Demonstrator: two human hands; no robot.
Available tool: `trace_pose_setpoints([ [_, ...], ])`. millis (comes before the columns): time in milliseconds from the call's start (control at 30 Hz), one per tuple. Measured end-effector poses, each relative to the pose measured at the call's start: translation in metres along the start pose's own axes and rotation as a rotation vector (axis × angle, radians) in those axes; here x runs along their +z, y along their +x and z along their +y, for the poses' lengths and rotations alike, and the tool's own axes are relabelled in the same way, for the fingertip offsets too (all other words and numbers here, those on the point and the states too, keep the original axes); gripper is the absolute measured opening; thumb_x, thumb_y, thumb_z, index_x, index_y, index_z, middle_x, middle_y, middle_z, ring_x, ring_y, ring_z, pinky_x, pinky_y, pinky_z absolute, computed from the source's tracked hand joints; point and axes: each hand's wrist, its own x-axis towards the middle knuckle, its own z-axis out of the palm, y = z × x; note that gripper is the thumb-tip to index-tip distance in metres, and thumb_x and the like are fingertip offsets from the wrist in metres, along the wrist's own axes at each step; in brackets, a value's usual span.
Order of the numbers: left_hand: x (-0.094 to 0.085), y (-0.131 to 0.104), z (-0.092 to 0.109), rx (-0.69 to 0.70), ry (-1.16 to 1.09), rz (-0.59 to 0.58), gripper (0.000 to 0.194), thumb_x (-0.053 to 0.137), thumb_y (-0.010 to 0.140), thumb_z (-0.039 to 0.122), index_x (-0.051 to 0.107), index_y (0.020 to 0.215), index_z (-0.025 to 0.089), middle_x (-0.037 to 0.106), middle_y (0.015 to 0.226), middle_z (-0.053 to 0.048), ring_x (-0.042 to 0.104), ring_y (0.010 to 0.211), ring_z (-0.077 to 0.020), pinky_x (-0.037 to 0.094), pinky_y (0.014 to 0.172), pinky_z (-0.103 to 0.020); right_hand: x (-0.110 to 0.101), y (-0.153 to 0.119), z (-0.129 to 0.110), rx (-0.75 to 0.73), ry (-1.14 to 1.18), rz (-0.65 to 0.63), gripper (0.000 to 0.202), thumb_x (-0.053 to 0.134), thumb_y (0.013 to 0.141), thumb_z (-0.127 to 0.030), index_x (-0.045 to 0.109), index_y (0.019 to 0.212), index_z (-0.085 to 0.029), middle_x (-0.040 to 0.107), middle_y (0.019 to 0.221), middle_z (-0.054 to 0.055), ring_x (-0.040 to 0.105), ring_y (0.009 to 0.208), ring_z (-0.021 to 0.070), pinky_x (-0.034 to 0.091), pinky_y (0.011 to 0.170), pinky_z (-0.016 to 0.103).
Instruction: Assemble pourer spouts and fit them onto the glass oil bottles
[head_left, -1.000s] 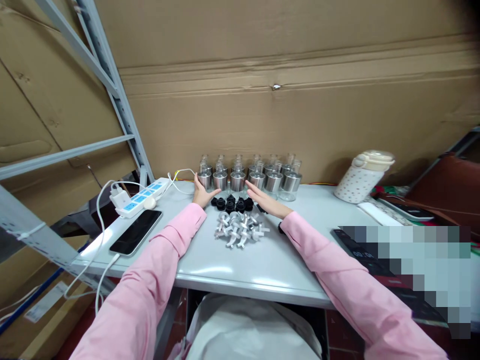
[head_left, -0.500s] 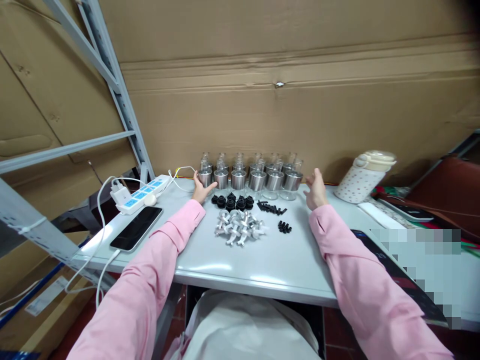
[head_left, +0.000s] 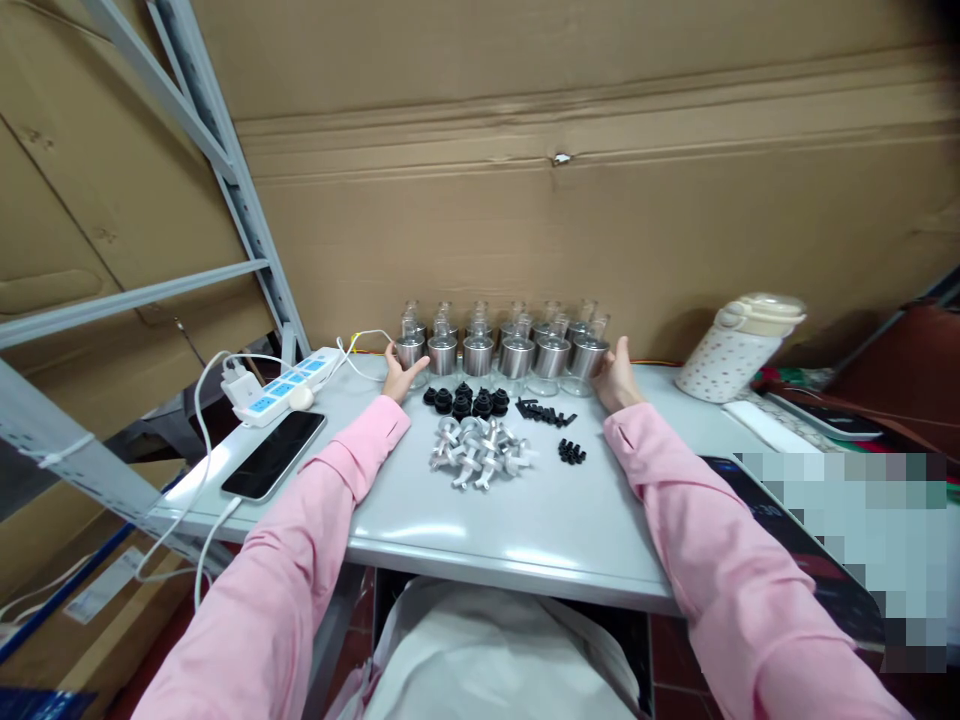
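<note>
Two rows of glass bottles with brushed-metal bands (head_left: 478, 357) stand upright along the back of the table. At the left end, my left hand (head_left: 403, 378) is against the front-row bottle (head_left: 411, 350), thumb spread across its front. My right hand (head_left: 618, 378) touches the right side of the rightmost front bottle (head_left: 588, 355), fingers extended. Before the bottles lie several black round parts (head_left: 463, 403), a heap of whitish stemmed parts (head_left: 480, 450), thin black pieces (head_left: 546, 412) and a small cluster of black parts (head_left: 571, 452).
Left on the table (head_left: 525, 540) are a phone (head_left: 275, 456) and a white power strip (head_left: 285, 388) with cables. At right stand a spotted tumbler (head_left: 731, 350) and a dark-screened tablet (head_left: 780, 530). Cardboard (head_left: 465, 230) backs the table; a metal shelf frame (head_left: 255, 230) rises at left.
My right hand has moved left, from beside the row into contact with the rightmost bottle. My left hand stays at the left end.
</note>
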Motion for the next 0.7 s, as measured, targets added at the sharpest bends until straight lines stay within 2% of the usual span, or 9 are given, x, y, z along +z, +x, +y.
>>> trace_pose_setpoints([
  [133, -0.002, 0.007, -0.004, -0.052, 0.012, 0.023, 0.07, 0.057, 0.078, 0.045, 0.02, 0.133, 0.02, 0.037, 0.137, -0.012, 0.037, 0.128, -0.0208, 0.027, 0.108, -0.036, 0.006, 0.004, 0.005, 0.053, 0.083, 0.051, 0.079, 0.013, 0.074, -0.076, 0.059, 0.1, -0.017, 0.068, 0.08, 0.009, 0.063, 0.083, 0.0259, 0.049, 0.07, 0.038],
  [200, -0.003, 0.009, -0.004, -0.059, 0.012, 0.026, 0.068, 0.053, 0.08, 0.046, 0.021, 0.133, 0.019, 0.038, 0.137, -0.011, 0.037, 0.128, -0.0208, 0.026, 0.108, -0.036, 0.007, 0.005, 0.007, 0.058, 0.094, 0.066, 0.076, 0.015, 0.075, -0.074, 0.058, 0.102, -0.017, 0.068, 0.08, 0.008, 0.063, 0.082, 0.025, 0.05, 0.069, 0.038],
  [333, -0.003, 0.004, -0.001, -0.046, 0.012, -0.009, 0.083, 0.066, 0.071, 0.042, 0.018, 0.135, 0.019, 0.039, 0.136, -0.014, 0.041, 0.125, -0.0211, 0.027, 0.108, -0.036, 0.007, 0.005, 0.009, 0.089, 0.116, 0.084, 0.071, 0.017, 0.077, -0.07, 0.057, 0.103, -0.018, 0.068, 0.08, 0.007, 0.064, 0.08, 0.0245, 0.05, 0.067, 0.038],
  [500, 0.001, -0.005, 0.004, 0.112, 0.066, -0.057, 0.113, 0.082, 0.049, 0.03, 0.012, 0.136, 0.019, 0.027, 0.142, -0.016, 0.031, 0.131, -0.0222, 0.022, 0.11, -0.034, 0.005, 0.003, 0.011, 0.068, 0.104, 0.064, 0.072, 0.018, 0.075, -0.073, 0.057, 0.102, -0.019, 0.068, 0.081, 0.008, 0.064, 0.081, 0.0246, 0.051, 0.068, 0.039],
  [700, 0.002, -0.007, 0.001, 0.133, 0.115, -0.063, 0.113, 0.08, 0.051, 0.034, 0.007, 0.136, 0.016, 0.022, 0.143, -0.02, 0.029, 0.132, -0.0235, 0.021, 0.111, -0.035, 0.006, 0.005, 0.015, 0.044, 0.088, 0.071, 0.074, 0.017, 0.071, -0.077, 0.058, 0.094, -0.02, 0.067, 0.078, 0.007, 0.063, 0.081, 0.024, 0.05, 0.067, 0.038],
])
